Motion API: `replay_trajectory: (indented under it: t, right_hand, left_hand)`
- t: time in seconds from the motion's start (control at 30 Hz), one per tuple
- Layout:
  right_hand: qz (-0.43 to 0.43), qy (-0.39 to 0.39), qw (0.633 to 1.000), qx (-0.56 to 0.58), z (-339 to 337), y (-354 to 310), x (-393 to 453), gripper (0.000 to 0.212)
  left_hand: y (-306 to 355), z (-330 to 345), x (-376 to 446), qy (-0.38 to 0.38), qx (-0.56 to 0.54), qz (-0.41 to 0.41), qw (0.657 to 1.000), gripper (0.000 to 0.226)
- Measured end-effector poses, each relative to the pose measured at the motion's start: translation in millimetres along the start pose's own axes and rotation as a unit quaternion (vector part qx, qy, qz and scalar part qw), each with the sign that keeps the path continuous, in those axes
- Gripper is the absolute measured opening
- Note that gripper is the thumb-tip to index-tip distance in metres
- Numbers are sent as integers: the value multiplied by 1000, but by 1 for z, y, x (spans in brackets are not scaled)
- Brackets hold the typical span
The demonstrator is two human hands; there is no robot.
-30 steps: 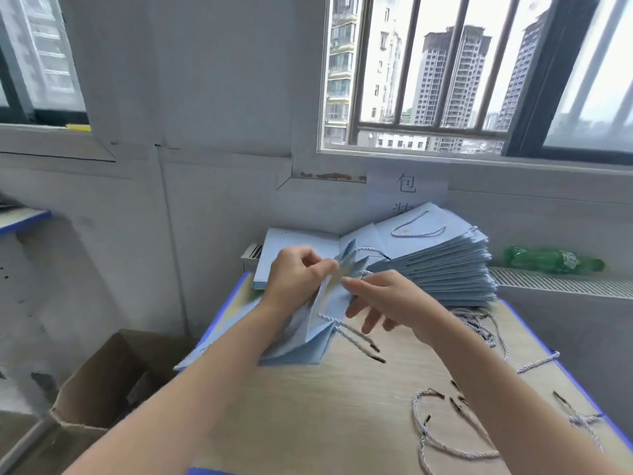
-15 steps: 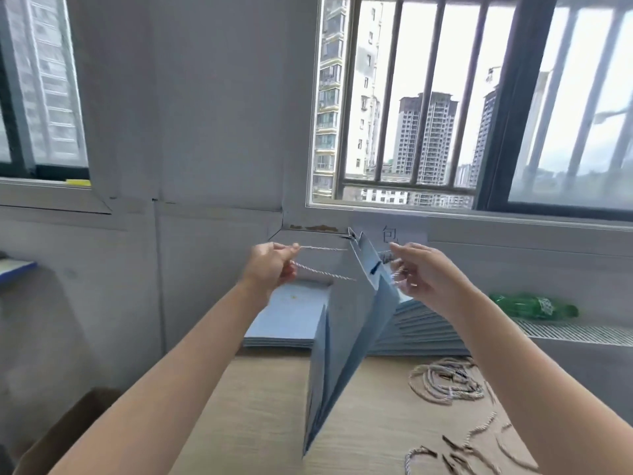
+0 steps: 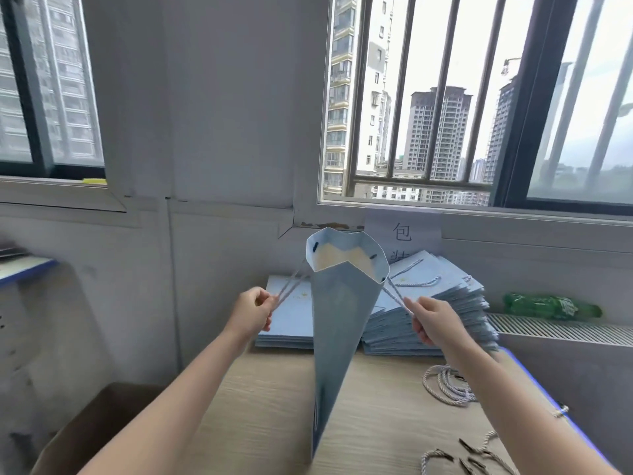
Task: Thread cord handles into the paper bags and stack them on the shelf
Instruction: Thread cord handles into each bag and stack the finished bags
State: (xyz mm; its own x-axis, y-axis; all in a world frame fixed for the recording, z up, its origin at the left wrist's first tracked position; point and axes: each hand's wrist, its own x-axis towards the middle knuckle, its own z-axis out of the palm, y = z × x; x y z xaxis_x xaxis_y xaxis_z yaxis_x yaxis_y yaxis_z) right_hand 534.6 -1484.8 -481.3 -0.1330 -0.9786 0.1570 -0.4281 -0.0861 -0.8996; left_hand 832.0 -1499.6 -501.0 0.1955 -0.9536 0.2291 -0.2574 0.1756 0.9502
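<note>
A light blue paper bag [image 3: 337, 323] hangs upright above the wooden table [image 3: 260, 423], its mouth spread open at the top. My left hand [image 3: 250, 311] pinches the white cord handle [image 3: 291, 286] that runs from the bag's left side. My right hand [image 3: 433, 320] pinches the cord handle [image 3: 395, 296] on the bag's right side. Both cords are pulled taut and outward. Behind the bag lie a low stack of flat blue bags [image 3: 284, 323] and a taller stack of bags with handles [image 3: 431, 310].
Loose cords [image 3: 445, 387] lie on the table at right, with more near the front right corner [image 3: 479, 454]. A green bottle [image 3: 548, 306] rests on the radiator ledge. An open cardboard box [image 3: 92, 430] stands on the floor at left. A blue-edged shelf [image 3: 24, 269] sits at far left.
The bag has gone from lying folded on the table to hanging in the air. Its mouth has opened as my hands moved down and apart, pulling the cords outward.
</note>
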Motion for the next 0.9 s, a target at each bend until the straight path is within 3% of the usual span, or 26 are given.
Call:
replay_trajectory:
  t: [0.3, 0.5, 0.63, 0.7, 0.77, 0.83, 0.9]
  right_hand:
    - [-17, -9, 999, 38, 11, 9, -4, 29]
    - [-114, 67, 979, -157, 7, 0, 0, 18]
    - [-193, 95, 937, -275, -9, -33, -3, 21]
    - [-272, 103, 912, -290, -17, -55, -14, 19]
    - [-358, 69, 898, -246, -21, -79, -33, 15]
    - [-378, -28, 905, -195, -23, -97, -56, 18]
    - [-344, -129, 909, -196, -19, -108, -76, 47]
  left_hand:
    - [-13, -7, 0, -23, -69, -40, 997, 20]
    - [21, -9, 3, -16, -5, -27, 1000, 19]
    - [52, -12, -3, 27, 128, 67, 989, 10]
    - [73, -11, -17, 28, 99, 141, 985, 9]
    - [93, -7, -35, -38, 38, 195, 979, 10]
    - [107, 0, -52, -125, 16, 229, 965, 9]
    - [111, 9, -62, -180, 20, 252, 951, 9]
